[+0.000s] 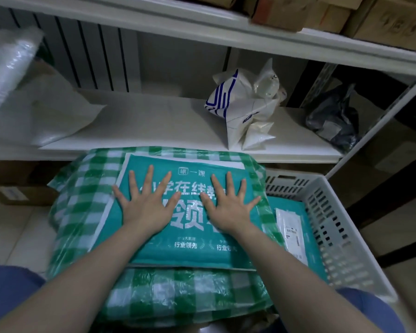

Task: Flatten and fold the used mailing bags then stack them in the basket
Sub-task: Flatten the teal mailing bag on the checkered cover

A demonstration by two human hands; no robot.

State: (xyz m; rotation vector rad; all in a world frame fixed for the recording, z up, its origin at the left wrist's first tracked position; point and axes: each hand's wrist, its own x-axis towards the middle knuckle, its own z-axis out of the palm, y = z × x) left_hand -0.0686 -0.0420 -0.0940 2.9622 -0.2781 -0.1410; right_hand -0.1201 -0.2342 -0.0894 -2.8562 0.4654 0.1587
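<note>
Teal plastic lies under ten spread fingers (151, 174) — both palms are pressed flat, gripping nothing. The left hand (145, 207) and right hand (228, 205) sit side by side on the teal mailing bag (190, 251), thumbs nearly meeting over its white printed lettering. That bag rests on a green-and-white checked bag (82, 188), which spills over the left and near edges of the white slatted basket (334, 212); another teal bag with a white shipping label (292, 231) shows deeper in the basket, to the right.

By my reading, this is the stacking step: the folded bag is being pressed down to push out air and settle the pile. Next, the hands need to lift away without dragging the slick top layer, then reach up to the shelf (166, 123), where a crumpled white-and-blue bag (240, 109) stands and a dark grey one (334, 121) slumps at the far right — both unflattened. A pale bag (58, 121) lies to the left.
</note>
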